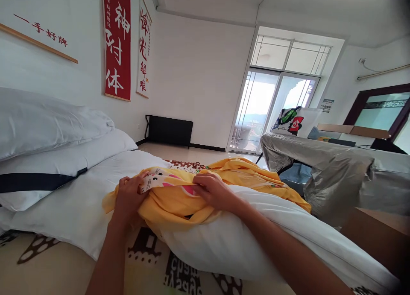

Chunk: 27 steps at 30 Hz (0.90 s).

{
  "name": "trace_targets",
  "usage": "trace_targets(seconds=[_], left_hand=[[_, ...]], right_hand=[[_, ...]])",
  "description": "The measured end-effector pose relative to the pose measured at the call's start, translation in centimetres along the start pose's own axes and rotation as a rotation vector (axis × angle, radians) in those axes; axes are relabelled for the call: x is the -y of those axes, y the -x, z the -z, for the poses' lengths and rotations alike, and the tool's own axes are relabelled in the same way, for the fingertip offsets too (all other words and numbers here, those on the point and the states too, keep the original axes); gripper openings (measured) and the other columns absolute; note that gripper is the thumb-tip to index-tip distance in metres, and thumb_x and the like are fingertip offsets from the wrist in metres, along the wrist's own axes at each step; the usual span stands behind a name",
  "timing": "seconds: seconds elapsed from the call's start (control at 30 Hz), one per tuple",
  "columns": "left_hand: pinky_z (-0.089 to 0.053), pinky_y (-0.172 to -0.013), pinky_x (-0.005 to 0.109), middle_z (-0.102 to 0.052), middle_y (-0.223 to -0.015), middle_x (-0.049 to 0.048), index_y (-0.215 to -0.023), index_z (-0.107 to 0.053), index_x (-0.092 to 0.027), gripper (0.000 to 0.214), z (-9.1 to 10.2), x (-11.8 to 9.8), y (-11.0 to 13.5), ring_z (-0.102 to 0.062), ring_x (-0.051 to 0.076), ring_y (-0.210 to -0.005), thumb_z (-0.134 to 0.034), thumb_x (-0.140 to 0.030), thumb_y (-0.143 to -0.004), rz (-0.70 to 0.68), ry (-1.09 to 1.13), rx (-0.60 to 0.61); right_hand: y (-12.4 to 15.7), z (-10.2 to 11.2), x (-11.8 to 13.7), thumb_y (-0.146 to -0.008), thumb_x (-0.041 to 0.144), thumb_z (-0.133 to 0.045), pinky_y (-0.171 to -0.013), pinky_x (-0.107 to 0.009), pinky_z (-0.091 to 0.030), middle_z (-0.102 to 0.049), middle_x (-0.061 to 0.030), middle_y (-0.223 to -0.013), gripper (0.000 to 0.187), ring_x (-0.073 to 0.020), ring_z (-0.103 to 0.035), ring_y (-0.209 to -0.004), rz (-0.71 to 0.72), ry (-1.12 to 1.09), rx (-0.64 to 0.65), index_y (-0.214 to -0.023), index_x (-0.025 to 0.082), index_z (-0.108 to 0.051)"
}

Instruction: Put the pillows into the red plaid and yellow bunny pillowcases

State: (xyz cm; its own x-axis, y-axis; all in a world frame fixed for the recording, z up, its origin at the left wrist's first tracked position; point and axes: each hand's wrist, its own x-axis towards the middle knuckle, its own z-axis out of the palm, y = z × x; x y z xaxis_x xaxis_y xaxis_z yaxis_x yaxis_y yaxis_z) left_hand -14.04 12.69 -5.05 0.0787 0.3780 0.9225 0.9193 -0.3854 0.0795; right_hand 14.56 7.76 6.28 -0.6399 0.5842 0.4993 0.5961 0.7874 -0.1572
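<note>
A yellow pillowcase [173, 197] with a pink-and-white rabbit print is bunched over the end of a long white pillow [237, 239] that lies across the bed in front of me. My left hand [130, 197] is closed on the pillowcase's left edge beside the rabbit's face. My right hand [213, 190] pinches the cloth on top of the pillow, fingers curled into the folds. More yellow cloth trails toward the bed's far side.
Two white pillows [48, 128] are stacked at the left by the wall. The bed sheet [38, 265] has a brown pattern. A silver-covered table [336, 171] with boxes stands at the right, a brown cardboard box [378, 239] near it. Balcony doors [272, 107] lie ahead.
</note>
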Motion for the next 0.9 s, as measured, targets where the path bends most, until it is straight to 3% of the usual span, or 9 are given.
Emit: trace_targets(seconds=[0.1, 0.23, 0.33, 0.43, 0.6, 0.77, 0.9], left_hand=[[-0.041, -0.083, 0.037, -0.074, -0.088, 0.0053, -0.112, -0.059, -0.017, 0.030, 0.2, -0.1, 0.0, -0.062, 0.018, -0.064, -0.054, -0.022, -0.083, -0.066, -0.019, -0.163], [-0.039, -0.084, 0.039, -0.071, -0.090, 0.0081, -0.094, -0.065, -0.018, 0.015, 2.1, -0.9, -1.0, -0.065, 0.023, -0.084, -0.059, -0.016, -0.081, -0.160, -0.088, -0.330], [-0.040, -0.080, 0.038, -0.068, -0.086, 0.0085, -0.088, -0.065, -0.019, 0.010, 3.7, -1.5, -1.7, -0.063, 0.025, -0.085, -0.062, -0.015, -0.080, -0.202, -0.137, -0.423], [-0.042, -0.076, 0.034, -0.066, -0.077, 0.0044, -0.087, -0.060, -0.018, 0.014, 5.1, -2.0, -2.0, -0.061, 0.020, -0.074, -0.053, -0.006, -0.082, -0.234, -0.083, -0.337], [-0.041, -0.076, 0.035, -0.063, -0.070, 0.0027, -0.078, -0.055, -0.019, 0.023, 7.1, -1.9, -1.6, -0.059, 0.020, -0.071, -0.036, -0.007, -0.081, -0.122, -0.052, -0.072], [-0.037, -0.083, 0.041, -0.067, -0.096, 0.0029, -0.096, -0.059, -0.023, 0.027, 8.0, -2.0, -0.5, -0.060, 0.025, -0.093, -0.041, -0.020, -0.077, 0.017, -0.109, 0.240], [-0.036, -0.090, 0.044, -0.062, -0.112, 0.0038, -0.114, -0.053, -0.026, 0.043, 7.5, -3.3, -0.1, -0.054, 0.030, -0.107, -0.052, -0.024, -0.071, 0.015, -0.124, 0.337]], right_hand=[[-0.1, 0.0, 0.5, -0.092, 0.028, -0.047, -0.063, -0.023, -0.027, -0.053, 0.0009, -0.068, 0.025, -0.0105, -0.039, -0.064, -0.058, 0.103, 0.017, -0.069, 0.017, -0.046], [-0.3, 0.3, 2.2, -0.094, 0.041, -0.048, -0.066, -0.026, -0.029, -0.062, -0.0004, -0.075, 0.023, -0.0132, -0.049, -0.069, -0.106, 0.235, 0.060, -0.091, 0.019, -0.056], [-0.6, 0.2, 3.9, -0.095, 0.042, -0.047, -0.072, -0.029, -0.031, -0.064, -0.0031, -0.081, 0.027, -0.0154, -0.054, -0.074, -0.092, 0.344, 0.091, -0.086, 0.018, -0.057], [-1.2, -0.3, 5.4, -0.095, 0.041, -0.047, -0.077, -0.031, -0.033, -0.064, -0.0061, -0.092, 0.027, -0.0184, -0.056, -0.085, -0.062, 0.377, 0.073, -0.088, 0.017, -0.058], [-2.3, -1.2, 5.9, -0.095, 0.034, -0.047, -0.077, -0.030, -0.035, -0.065, -0.0065, -0.095, 0.021, -0.0184, -0.057, -0.089, -0.113, 0.271, -0.002, -0.091, 0.017, -0.059], [-2.9, -1.7, 5.0, -0.092, 0.023, -0.048, -0.063, -0.024, -0.030, -0.060, -0.0009, -0.078, 0.022, -0.0116, -0.050, -0.072, -0.138, 0.060, -0.074, -0.072, 0.017, -0.054], [-2.8, -1.6, 4.7, -0.089, 0.020, -0.049, -0.061, -0.023, -0.026, -0.056, 0.0010, -0.074, 0.020, -0.0103, -0.045, -0.069, -0.144, -0.053, -0.148, -0.069, 0.017, -0.048]])
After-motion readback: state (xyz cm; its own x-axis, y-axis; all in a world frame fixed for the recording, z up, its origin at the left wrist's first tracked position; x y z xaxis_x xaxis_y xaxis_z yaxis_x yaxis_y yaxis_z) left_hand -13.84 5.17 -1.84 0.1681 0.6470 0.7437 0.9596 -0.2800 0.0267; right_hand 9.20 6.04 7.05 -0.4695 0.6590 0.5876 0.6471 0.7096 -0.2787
